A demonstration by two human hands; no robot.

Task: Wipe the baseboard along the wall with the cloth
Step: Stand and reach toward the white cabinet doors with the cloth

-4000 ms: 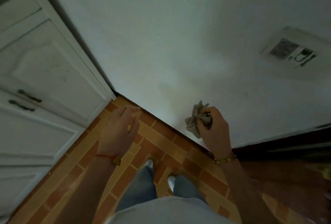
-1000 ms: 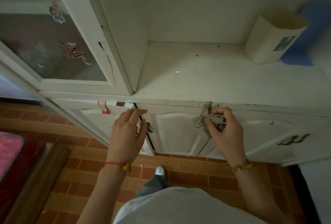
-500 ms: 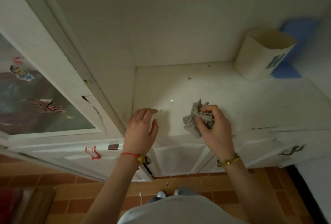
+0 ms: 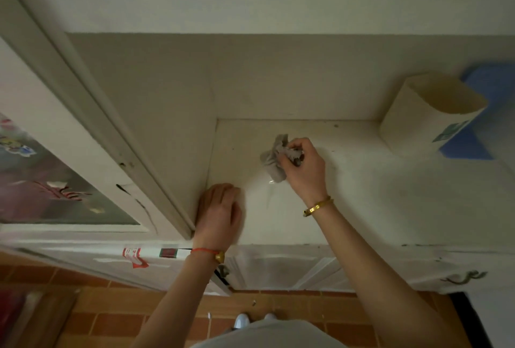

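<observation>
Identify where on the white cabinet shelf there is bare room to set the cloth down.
Bare shelf runs between the right hand holding the cloth and the cream container. The left corner is crowded: the left hand rests there against the side panel.

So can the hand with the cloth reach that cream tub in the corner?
Probably yes. The right hand grips the grey cloth over the white cabinet shelf, and the shelf between it and the cream tub looks bare. It would have to stretch rightward, with the cloth filling its fingers.

No text is legible; the red-and-white sticker [image 4: 134, 257] on the cabinet front is too blurred.
</observation>
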